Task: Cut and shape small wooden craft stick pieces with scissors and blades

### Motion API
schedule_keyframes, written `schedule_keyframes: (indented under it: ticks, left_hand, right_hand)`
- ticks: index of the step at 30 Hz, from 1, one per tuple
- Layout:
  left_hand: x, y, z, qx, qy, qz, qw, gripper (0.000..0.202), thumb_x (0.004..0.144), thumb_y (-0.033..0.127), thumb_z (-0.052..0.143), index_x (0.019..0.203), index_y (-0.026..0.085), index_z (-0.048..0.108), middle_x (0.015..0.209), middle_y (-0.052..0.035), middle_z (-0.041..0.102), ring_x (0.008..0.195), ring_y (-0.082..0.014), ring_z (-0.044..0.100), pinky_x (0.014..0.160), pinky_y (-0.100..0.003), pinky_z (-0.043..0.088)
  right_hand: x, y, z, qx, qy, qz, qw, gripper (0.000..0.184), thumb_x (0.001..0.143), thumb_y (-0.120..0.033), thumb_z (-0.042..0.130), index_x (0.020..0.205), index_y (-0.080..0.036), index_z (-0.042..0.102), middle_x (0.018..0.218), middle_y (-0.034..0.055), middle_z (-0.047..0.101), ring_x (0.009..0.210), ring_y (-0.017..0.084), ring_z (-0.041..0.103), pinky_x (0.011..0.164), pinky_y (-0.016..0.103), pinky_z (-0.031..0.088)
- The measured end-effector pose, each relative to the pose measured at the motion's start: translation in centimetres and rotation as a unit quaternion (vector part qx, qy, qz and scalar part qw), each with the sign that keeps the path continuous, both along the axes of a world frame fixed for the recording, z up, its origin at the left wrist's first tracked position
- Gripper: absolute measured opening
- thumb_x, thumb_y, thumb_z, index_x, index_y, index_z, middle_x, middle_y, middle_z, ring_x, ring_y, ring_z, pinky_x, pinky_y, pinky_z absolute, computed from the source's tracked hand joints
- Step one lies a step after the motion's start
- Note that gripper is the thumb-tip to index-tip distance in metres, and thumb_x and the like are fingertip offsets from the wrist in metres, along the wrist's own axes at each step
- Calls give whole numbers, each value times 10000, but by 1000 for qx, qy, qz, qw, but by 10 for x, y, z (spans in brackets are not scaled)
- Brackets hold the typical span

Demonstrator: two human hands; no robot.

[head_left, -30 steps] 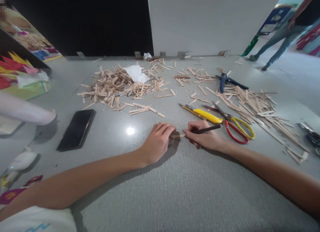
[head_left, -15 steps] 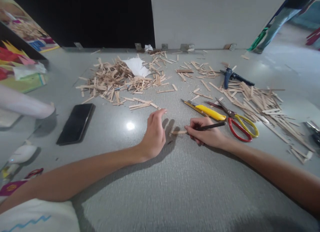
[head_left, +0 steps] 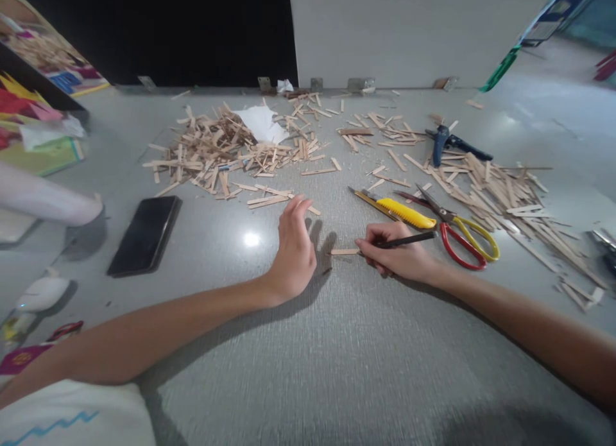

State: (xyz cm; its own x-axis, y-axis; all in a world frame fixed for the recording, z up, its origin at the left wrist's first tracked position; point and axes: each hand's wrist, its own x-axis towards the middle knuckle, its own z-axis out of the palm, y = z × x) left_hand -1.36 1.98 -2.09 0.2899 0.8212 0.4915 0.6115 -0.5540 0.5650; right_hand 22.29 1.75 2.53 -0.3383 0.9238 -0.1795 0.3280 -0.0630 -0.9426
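Note:
My right hand [head_left: 392,250] rests on the grey table with its fingers closed around a slim black pen [head_left: 409,240], whose back end sticks out to the right. A short flat wooden stick [head_left: 344,251] points left from the thumb and fingertips; its right end is hidden by them. To the left, my left hand [head_left: 293,253] stands on its edge, holding nothing, with fingers raised and loosely bent. Just beyond my right hand lie a yellow utility knife [head_left: 407,213] and scissors [head_left: 462,237] with one red and one yellow handle.
A heap of wooden stick pieces [head_left: 206,147] with white paper [head_left: 262,124] lies at the back left. More sticks [head_left: 500,192] and a dark blue cutting tool [head_left: 440,145] are at the right. A black phone [head_left: 145,235] lies left, near another person's arm [head_left: 48,192].
My left hand's fingers have lifted a little and curl back to the left. My right hand keeps its grip on the pen. The person's leg at the upper right has gone from view.

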Motion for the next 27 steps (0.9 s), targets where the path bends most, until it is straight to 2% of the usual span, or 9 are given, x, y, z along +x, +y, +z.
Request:
schedule_keyframes:
  ticks: [2,4,7,9,11,13,18,22,27]
  left_hand:
    - [-1,1,-2,-18,6,3,1000,841,868,-78,410,1592,300,213,1683,-195,302,1638,-357,280,1301,-679,310]
    - [-3,3,-4,-45,23,-1,999,855,893,-72,401,1630,322,219,1754,-186,217,1673,-371,213,1289,-696,320]
    - [-6,6,-6,-68,71,-20,995,868,918,-77,372,1665,352,273,1830,-131,130,1705,-376,126,1295,-735,279]
    - [-8,7,-6,-76,114,-35,990,843,912,-80,370,1664,300,345,1824,-121,223,1704,-373,139,1320,-742,218]
    - [-9,8,-6,-88,154,-48,983,768,931,-59,369,1649,211,410,1780,-146,354,1693,-373,191,1339,-733,175]
    - [-9,9,-5,-98,175,-56,978,696,971,-20,368,1641,157,438,1749,-168,414,1680,-371,240,1347,-724,164]
    - [-9,10,-5,-96,170,-56,979,662,1007,15,376,1647,169,445,1755,-148,412,1672,-353,272,1354,-700,182]
    - [-8,10,-4,-103,176,-53,978,646,1007,12,366,1635,133,458,1751,-168,411,1668,-362,280,1355,-698,183]
    - [-10,9,-5,-96,166,-58,980,636,1028,28,359,1641,168,452,1758,-156,403,1674,-359,266,1351,-700,196]
  right_hand:
    - [0,0,-1,0,1,0,1000,481,880,-539,796,626,-232,525,495,-46,569,353,78,504,304,176,397]
    - [1,0,-1,1,1,2,1000,478,885,-535,794,626,-229,533,490,-47,565,353,76,501,304,175,391]
    - [1,0,-1,0,1,4,1000,494,883,-552,801,623,-228,534,485,-48,567,352,76,499,305,173,388]
    - [1,0,-1,-1,1,4,1000,501,879,-562,806,621,-228,535,481,-49,564,351,75,497,305,173,390]
    - [1,0,-1,0,1,3,1000,504,879,-567,805,620,-230,534,478,-52,559,349,74,493,306,173,393]
    - [0,0,-1,1,1,3,1000,504,883,-568,800,619,-231,533,476,-52,558,349,76,494,306,175,395]
    - [1,0,-1,3,-2,4,1000,492,893,-545,789,614,-230,534,478,-48,564,348,77,495,301,174,384]
    - [1,0,1,6,-2,5,1000,477,894,-526,790,617,-229,539,468,-55,554,343,71,486,303,167,377]
    - [0,0,1,7,-3,2,1000,499,886,-545,798,608,-233,524,485,-46,570,343,75,496,299,175,382]
